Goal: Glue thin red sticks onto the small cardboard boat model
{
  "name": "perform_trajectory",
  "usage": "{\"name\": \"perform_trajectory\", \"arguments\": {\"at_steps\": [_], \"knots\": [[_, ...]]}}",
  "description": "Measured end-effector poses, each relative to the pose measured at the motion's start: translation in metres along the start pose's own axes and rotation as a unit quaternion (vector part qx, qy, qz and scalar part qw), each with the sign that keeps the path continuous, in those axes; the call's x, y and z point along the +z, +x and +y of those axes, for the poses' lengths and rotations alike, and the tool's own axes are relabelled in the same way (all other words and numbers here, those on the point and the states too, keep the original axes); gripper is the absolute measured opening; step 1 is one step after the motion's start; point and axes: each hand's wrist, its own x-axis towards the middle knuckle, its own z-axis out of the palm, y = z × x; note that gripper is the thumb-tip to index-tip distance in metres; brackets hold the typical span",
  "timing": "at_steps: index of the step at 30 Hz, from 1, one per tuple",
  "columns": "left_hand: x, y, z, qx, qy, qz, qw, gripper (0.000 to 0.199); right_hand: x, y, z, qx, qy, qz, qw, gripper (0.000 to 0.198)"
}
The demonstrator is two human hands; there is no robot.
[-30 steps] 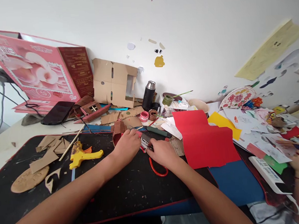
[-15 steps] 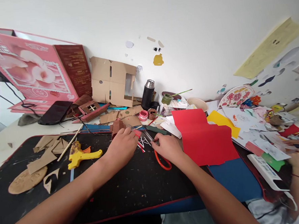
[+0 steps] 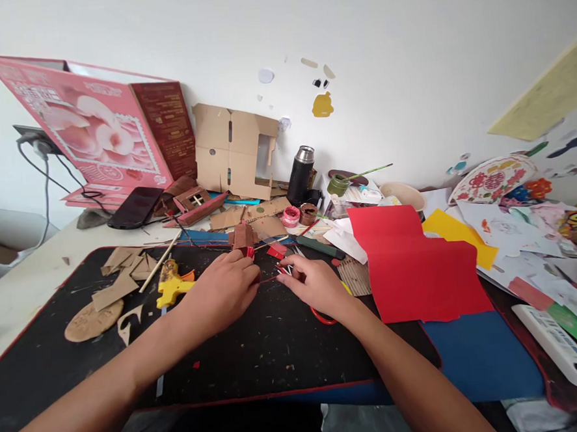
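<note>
My left hand (image 3: 228,283) is closed above the black mat, with red paper (image 3: 250,251) poking out past its fingers. A thin red strip (image 3: 269,280) runs from it toward my right hand (image 3: 315,285), whose thumb and forefinger pinch together at the strip's other end. Small white strips (image 3: 285,270) show beside the right fingertips. Partly under my right hand lies a pair of scissors, its orange-red handle (image 3: 322,316) showing. Just behind the left hand stands a small brown model piece (image 3: 243,237). A flat red scrap (image 3: 277,250) lies between and beyond the hands.
A yellow glue gun (image 3: 172,285) and cardboard scraps (image 3: 121,281) lie left on the mat (image 3: 239,369). Red paper sheets (image 3: 419,267) lie right. Behind stand paint jars (image 3: 291,217), a black flask (image 3: 300,176), a brown model boat (image 3: 195,207) and a pink box (image 3: 107,129).
My right hand has come off the scissors and now pinches by the thin strip. My left hand has drawn slightly back from the red and white strips. The view has swung left.
</note>
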Motion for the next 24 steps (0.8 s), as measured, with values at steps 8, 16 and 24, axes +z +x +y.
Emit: {"name": "perform_trajectory", "arguments": {"at_steps": [8,16,24], "knots": [[0.0,-0.02,-0.002,-0.104,-0.162,-0.001,0.981,0.013,0.019,0.008,0.001,-0.004,0.14,0.014,0.99,0.02],[0.0,-0.026,-0.003,-0.184,-0.276,-0.017,0.943,0.026,0.019,0.008,-0.001,0.04,0.268,-0.045,0.961,0.028],[-0.003,-0.023,-0.001,-0.209,-0.336,-0.023,0.918,0.031,0.019,0.014,-0.012,0.043,0.307,-0.066,0.949,0.028]]}}
